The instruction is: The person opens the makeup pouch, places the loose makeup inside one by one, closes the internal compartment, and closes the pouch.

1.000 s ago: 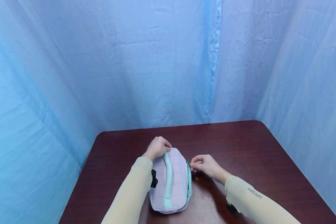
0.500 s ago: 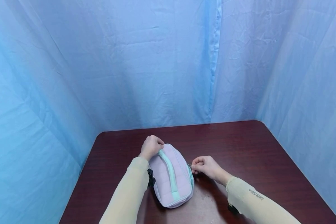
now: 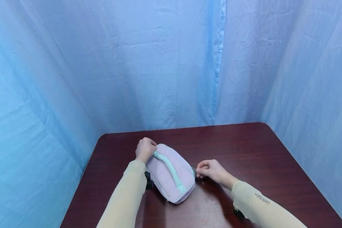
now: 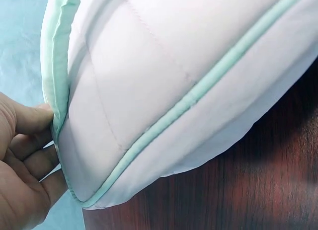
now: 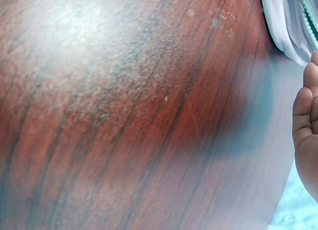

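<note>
A pale lilac zippered pouch (image 3: 166,177) with mint piping and a mint carry strap (image 3: 171,167) lies slanted on the table. At its far left end my left hand (image 3: 146,149) pinches the pouch's edge by the strap; the left wrist view shows the thumb on top and the fingers curled beneath. My right hand (image 3: 212,171) pinches the small zipper pull (image 3: 194,170) at the pouch's right side. In the right wrist view, part of the zipper teeth (image 5: 309,24) shows above the curled fingers, while the pull itself is out of sight.
The dark reddish-brown wooden table (image 3: 231,142) has rounded far corners. Light blue curtains (image 3: 159,63) hang behind it and along both sides. Shadow and glare mark the tabletop near my right forearm.
My left hand has moved left, swinging the pouch's far end left so it lies more slanted. My right hand stays almost in place on the zipper pull, and the side opening looks narrower.
</note>
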`<state>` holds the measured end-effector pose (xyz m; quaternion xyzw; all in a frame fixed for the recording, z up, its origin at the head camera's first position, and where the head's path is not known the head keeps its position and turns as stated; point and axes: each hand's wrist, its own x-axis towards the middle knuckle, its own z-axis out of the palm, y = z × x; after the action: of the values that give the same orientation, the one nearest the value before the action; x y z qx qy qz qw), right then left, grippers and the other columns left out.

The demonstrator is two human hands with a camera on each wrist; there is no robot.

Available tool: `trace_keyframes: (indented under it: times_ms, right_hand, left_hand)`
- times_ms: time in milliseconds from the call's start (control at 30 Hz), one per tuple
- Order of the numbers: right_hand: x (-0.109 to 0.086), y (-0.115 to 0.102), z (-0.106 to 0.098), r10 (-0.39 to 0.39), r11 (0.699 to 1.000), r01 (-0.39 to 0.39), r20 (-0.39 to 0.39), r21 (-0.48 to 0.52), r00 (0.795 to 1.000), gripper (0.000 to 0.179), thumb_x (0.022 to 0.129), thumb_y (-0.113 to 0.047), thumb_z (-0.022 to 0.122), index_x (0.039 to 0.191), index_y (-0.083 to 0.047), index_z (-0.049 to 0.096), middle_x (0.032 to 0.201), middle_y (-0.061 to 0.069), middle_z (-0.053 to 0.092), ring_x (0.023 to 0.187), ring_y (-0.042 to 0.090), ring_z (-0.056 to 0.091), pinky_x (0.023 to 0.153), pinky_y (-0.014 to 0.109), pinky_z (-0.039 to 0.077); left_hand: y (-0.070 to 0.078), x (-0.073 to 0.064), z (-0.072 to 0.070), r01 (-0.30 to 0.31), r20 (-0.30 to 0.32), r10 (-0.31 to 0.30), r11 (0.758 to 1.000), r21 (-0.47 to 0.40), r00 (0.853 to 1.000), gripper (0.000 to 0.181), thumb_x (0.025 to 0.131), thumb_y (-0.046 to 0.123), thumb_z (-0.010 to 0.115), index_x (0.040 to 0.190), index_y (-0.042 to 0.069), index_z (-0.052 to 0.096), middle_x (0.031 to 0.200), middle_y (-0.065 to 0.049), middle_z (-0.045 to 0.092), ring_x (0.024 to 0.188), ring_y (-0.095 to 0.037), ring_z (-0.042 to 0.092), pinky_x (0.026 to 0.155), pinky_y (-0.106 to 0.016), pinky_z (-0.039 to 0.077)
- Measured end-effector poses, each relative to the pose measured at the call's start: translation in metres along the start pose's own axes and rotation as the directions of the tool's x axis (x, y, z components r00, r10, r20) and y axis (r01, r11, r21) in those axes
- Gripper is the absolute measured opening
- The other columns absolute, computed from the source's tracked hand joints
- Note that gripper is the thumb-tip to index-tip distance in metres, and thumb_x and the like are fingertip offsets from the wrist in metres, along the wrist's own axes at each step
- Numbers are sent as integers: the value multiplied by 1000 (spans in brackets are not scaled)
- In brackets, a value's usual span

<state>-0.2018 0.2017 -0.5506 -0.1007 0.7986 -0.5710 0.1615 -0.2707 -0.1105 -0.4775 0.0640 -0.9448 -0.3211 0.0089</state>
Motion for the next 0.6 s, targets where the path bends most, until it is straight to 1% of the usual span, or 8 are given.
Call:
trace_keyframes:
  times_ms: [133, 300, 367, 433, 533, 600]
  right_hand:
    - [-1, 3, -1, 8, 1000, -8, 2, -4, 1000, 12, 95, -13, 70, 93, -2, 70, 82, 13, 75, 77, 23, 70, 73, 37, 58]
    - [-1, 7, -2, -1, 1000, 1, 13, -9, 1000, 14, 95, -15, 71, 93, -1, 70, 82, 12, 75, 77, 25, 70, 73, 38, 58]
    - [-1, 7, -3, -6, 1000, 6, 17, -6, 1000, 15, 95, -15, 71, 93, 0, 70, 82, 12, 75, 77, 25, 70, 73, 38, 58]
    - [-2, 8, -3, -13, 1000, 13, 19, -5, 1000, 15, 95, -15, 71, 93, 0, 70, 81, 13, 75, 77, 26, 70, 72, 38, 59]
    - [-2, 8, -3, -16, 1000, 16, 17, -6, 1000, 14, 94, -14, 71, 92, -1, 70, 81, 14, 75, 77, 27, 71, 72, 39, 59]
    - [-2, 8, -3, -18, 1000, 18, 16, -6, 1000, 14, 94, -15, 71, 92, -1, 70, 82, 14, 75, 77, 27, 71, 72, 39, 59]
  left_hand:
    - [-3, 0, -4, 43, -21, -43, 999, -3, 999, 12, 90, 10, 70, 94, 8, 81, 104, -11, 75, 87, -28, 69, 71, -46, 59]
    - [-7, 0, -8, 99, -23, -99, 995, -20, 995, 11, 90, 11, 70, 92, 9, 81, 102, -11, 75, 89, -29, 69, 73, -46, 58]
    - [-9, 0, -10, 120, -23, -121, 992, -27, 992, 12, 90, 10, 69, 89, 9, 80, 98, -10, 75, 85, -28, 68, 70, -45, 57]
    - [-11, 0, -11, 143, -22, -143, 989, -31, 989, 13, 89, 10, 68, 84, 9, 79, 91, -8, 74, 78, -27, 67, 63, -41, 55]
    - [-13, 0, -13, 171, -10, -171, 985, -31, 985, 18, 89, 9, 65, 75, 9, 75, 77, -6, 68, 67, -23, 60, 54, -35, 48]
    - [-13, 1, -13, 178, -4, -178, 984, -23, 984, 19, 89, 9, 64, 72, 10, 73, 74, -5, 66, 65, -22, 58, 52, -34, 45]
